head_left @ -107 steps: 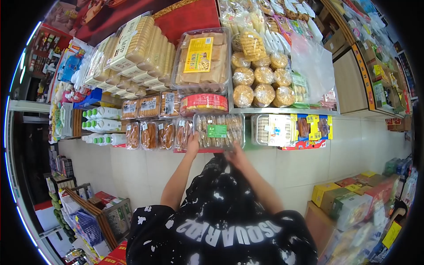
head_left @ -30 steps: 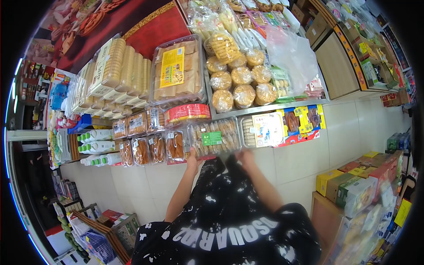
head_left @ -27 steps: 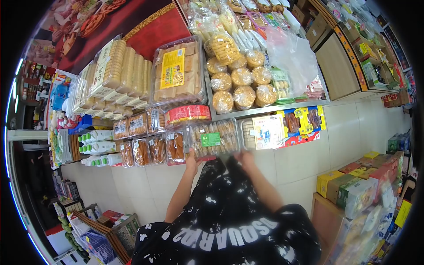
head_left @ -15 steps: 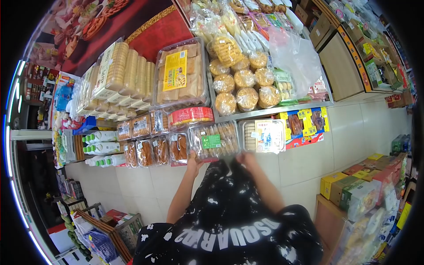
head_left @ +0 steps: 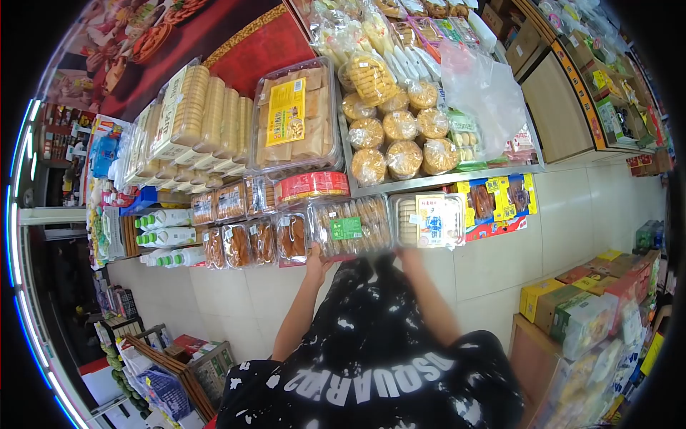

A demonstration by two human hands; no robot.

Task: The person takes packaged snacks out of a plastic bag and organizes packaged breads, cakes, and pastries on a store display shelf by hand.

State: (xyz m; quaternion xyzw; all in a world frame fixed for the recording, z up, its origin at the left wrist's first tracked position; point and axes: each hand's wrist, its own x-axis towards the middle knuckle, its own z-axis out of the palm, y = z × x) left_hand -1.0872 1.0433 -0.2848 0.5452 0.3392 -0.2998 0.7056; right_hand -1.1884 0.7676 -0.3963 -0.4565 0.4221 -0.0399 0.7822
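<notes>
A clear plastic box of round pastries point(head_left: 366, 237) with a green label lies at the front edge of the display. My left hand point(head_left: 316, 264) grips its near left corner, thumb up along the side and fingers partly hidden beneath. To its right sits another clear box of pale biscuits point(head_left: 409, 209) with a white picture label. Just below that box's front left edge is my right hand point(head_left: 409, 261), smeared by motion, so its fingers cannot be made out. Packs of brown pastries point(head_left: 291, 236) stand left of the green-labelled box, and a round red tin point(head_left: 312, 187) lies behind it.
Behind are a metal-edged tray point(head_left: 457, 176) with wrapped round cakes point(head_left: 404, 159), a large box of brown packets point(head_left: 323, 136) and stacked biscuit trays point(head_left: 189, 114). White bottles point(head_left: 168, 237) lie at left. Cartons point(head_left: 564, 304) stand at lower right on a wooden stand.
My right hand has shifted slightly right, from near the green-labelled box's right corner to below the biscuit box. My left hand stays at the pastry box's corner. The view has shifted slightly.
</notes>
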